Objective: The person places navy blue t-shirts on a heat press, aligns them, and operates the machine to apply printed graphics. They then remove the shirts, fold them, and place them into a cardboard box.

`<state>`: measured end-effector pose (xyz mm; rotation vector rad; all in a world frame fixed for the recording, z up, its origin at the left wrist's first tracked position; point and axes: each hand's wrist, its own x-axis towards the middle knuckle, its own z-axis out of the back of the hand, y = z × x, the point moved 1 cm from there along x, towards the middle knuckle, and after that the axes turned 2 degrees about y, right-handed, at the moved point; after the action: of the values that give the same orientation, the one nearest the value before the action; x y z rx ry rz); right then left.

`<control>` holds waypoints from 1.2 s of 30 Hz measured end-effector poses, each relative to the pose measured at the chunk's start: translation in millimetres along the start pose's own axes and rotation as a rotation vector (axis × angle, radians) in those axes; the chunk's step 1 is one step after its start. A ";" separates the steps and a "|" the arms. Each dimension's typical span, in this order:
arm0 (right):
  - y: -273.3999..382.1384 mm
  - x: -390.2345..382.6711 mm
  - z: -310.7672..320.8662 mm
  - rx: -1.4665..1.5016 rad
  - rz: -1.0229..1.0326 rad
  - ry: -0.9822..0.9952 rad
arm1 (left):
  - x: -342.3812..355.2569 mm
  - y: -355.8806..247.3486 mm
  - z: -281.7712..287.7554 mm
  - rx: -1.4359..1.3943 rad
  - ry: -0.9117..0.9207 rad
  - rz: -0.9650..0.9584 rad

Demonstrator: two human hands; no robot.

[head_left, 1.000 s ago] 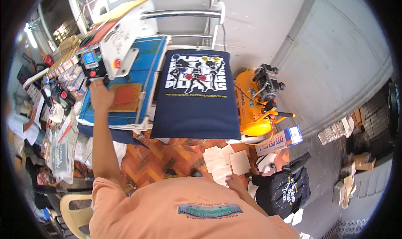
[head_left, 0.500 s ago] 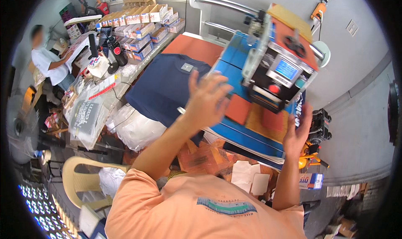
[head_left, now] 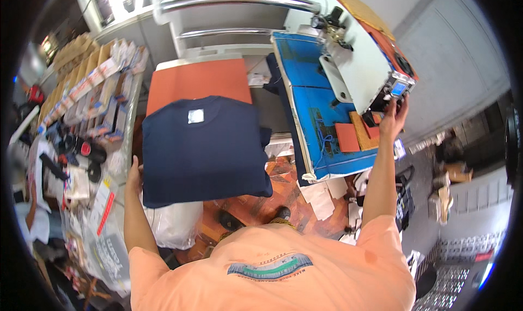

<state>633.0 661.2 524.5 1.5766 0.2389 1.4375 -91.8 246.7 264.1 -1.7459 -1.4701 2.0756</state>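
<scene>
A navy T-shirt (head_left: 204, 153) with a pale label at its neck lies spread over the left orange platen (head_left: 196, 85) of a heat press. At the shirt's left edge is my left hand (head_left: 134, 176); its fingers are partly hidden behind the cloth edge, so a grip cannot be made out. My right hand (head_left: 393, 120) reaches up to the control box (head_left: 399, 88) of the press head, its fingers curled against the lower front of the box. The head (head_left: 359, 55) stands over the right blue-covered platen (head_left: 305, 98).
Orange and tan pads (head_left: 347, 137) lie on the blue platen. A chrome rail (head_left: 234, 1) spans the back. Left is a cluttered table with cardboard boxes (head_left: 87, 87) and a black bottle (head_left: 92, 149). A white plastic bag (head_left: 177, 224) and paper sheets (head_left: 317, 201) lie below the platens.
My view has shifted, bringing the navy shirt to the middle. My left hand has moved from in front of the press to the shirt's left edge. My right hand has come onto the control box.
</scene>
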 end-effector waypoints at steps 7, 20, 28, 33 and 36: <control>-4.7 15.0 1.3 -0.271 -0.022 -0.022 | 58.5 -14.5 13.9 0.023 -0.091 -0.375; 127.6 -107.9 -38.7 -0.157 0.205 -0.014 | -138.3 -59.2 -89.5 0.040 -0.342 -1.218; 296.4 -252.1 -141.9 0.436 -0.427 1.334 | -348.9 -10.6 -251.8 0.745 0.112 -1.844; 403.6 -174.3 -20.1 0.204 0.277 1.682 | -285.6 -19.8 -237.4 0.679 -0.193 -1.496; 452.1 -161.5 30.2 0.365 0.675 1.644 | -222.4 -0.5 -290.9 0.660 0.215 -1.431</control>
<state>415.4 297.3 751.8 0.2651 0.9902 3.0764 216.8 295.8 454.9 -0.3311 -1.1179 1.2177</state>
